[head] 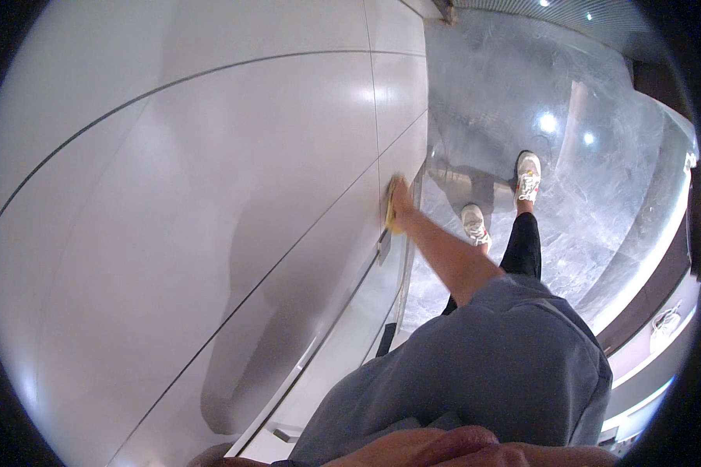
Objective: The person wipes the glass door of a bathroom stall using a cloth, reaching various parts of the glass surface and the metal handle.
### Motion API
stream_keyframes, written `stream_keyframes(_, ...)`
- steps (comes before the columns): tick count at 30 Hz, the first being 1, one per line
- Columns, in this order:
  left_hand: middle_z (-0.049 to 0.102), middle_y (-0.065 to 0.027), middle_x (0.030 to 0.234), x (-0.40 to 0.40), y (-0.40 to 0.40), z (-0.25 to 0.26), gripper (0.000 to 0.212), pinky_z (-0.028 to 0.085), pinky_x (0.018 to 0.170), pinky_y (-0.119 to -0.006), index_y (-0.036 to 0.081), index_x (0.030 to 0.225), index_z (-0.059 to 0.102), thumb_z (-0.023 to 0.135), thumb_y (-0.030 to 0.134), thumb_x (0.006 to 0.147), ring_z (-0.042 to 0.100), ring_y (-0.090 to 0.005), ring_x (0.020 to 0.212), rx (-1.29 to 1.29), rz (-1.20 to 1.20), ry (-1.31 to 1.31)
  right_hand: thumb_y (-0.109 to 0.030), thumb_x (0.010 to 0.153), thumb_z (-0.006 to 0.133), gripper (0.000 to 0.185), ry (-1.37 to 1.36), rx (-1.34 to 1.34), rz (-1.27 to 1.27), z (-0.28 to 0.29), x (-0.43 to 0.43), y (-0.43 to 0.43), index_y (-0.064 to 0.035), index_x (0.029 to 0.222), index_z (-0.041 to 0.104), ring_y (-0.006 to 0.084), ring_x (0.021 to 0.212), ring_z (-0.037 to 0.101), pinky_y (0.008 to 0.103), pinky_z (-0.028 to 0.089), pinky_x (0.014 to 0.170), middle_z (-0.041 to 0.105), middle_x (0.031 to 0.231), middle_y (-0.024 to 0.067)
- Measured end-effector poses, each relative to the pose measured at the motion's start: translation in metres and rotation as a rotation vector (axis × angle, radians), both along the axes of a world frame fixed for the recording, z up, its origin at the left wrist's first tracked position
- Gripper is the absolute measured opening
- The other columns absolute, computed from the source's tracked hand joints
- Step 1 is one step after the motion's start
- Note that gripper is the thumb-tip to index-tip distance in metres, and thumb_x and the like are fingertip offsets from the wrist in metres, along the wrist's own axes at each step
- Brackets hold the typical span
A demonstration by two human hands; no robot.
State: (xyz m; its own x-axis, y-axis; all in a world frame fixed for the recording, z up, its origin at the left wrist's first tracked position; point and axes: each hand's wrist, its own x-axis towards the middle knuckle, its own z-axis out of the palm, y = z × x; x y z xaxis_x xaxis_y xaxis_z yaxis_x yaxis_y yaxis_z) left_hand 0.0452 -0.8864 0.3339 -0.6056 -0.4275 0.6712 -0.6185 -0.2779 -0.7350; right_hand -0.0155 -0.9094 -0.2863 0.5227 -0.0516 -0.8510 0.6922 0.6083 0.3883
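My right hand (401,199), blurred, is pressed against a smooth, light-coloured panel (304,140) near its right edge. Its fingers hold a yellow cloth or sponge (391,211) flat on the surface; its exact kind cannot be told. The bare forearm comes out of a short grey sleeve. Just below the hand, a small metal fitting (384,248) sits by a dark seam. Bare skin runs along the bottom edge of the view, cropped and very close; whether my left hand is part of it cannot be told.
Thin dark joints cross the panelling. My feet, in white shoes (527,178), stand on a glossy grey marbled floor (485,87) right of the panel. A lit curved edge (642,268) and a shelf with a pale object (665,327) lie at the right. A small dark handle (283,435) is low down.
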Motion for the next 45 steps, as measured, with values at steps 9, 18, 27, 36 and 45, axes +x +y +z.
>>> stream_keyframes(9,0.05,-0.0138,0.106,0.027,0.045,-0.03,0.045,0.023,0.1,-0.039,-0.005,0.11,0.046,0.055,0.015,0.071,0.047,-0.024,0.099,-0.107,-0.491,0.877,-0.03,0.088,0.037,0.034,0.077,-0.366,-0.22,0.118,-0.097,-0.051,-0.0081,0.112,0.047,0.0244,0.088,0.053,0.0387,0.043,0.079,0.054,0.101,0.0108)
stream_keyframes(18,0.042,-0.0171,0.112,0.018,0.024,-0.088,0.037,0.044,0.075,-0.031,-0.003,0.097,0.049,0.061,0.025,0.077,0.051,-0.0208,0.085,-0.099,-0.541,0.939,-0.031,0.09,0.03,0.04,-0.127,-0.796,-0.57,0.231,-0.258,-0.062,-0.008,0.121,0.039,0.0278,0.106,0.044,0.0452,0.035,0.091,0.046,0.116,0.0109)
stream_keyframes(27,0.01,-0.0286,0.134,-0.041,0.004,-0.075,0.01,0.032,0.092,-0.041,0.004,0.078,0.056,0.052,0.005,0.069,0.021,-0.0412,0.123,-0.116,-0.454,0.775,-0.026,0.091,0.033,0.031,0.405,-1.277,-0.659,0.436,-0.344,-0.106,-0.0074,0.114,0.043,0.023,0.101,0.046,0.0389,0.037,0.088,0.047,0.11,0.0071)
stream_keyframes(36,0.014,-0.0343,0.132,-0.038,0.012,-0.079,0.011,0.018,0.099,-0.05,0.002,0.077,0.055,0.053,0.01,0.069,0.018,-0.0471,0.123,-0.181,-0.449,0.839,-0.016,0.085,0.041,0.038,2.689,-2.239,-0.532,0.6,-0.302,-0.216,-0.0028,0.121,0.041,0.028,0.117,0.036,0.0398,0.03,0.096,0.04,0.124,0.0139)
stream_keyframes(45,0.006,-0.0377,0.132,-0.028,0.029,-0.099,0.011,0.011,0.1,-0.054,0.007,0.078,0.053,0.052,0.014,0.07,0.011,-0.0484,0.124,-0.054,-0.332,0.9,-0.018,0.074,0.051,0.047,3.574,-1.747,1.319,0.656,-0.313,-0.281,-0.0049,0.119,0.045,0.0305,0.11,0.043,0.047,0.03,0.095,0.048,0.115,0.0145)
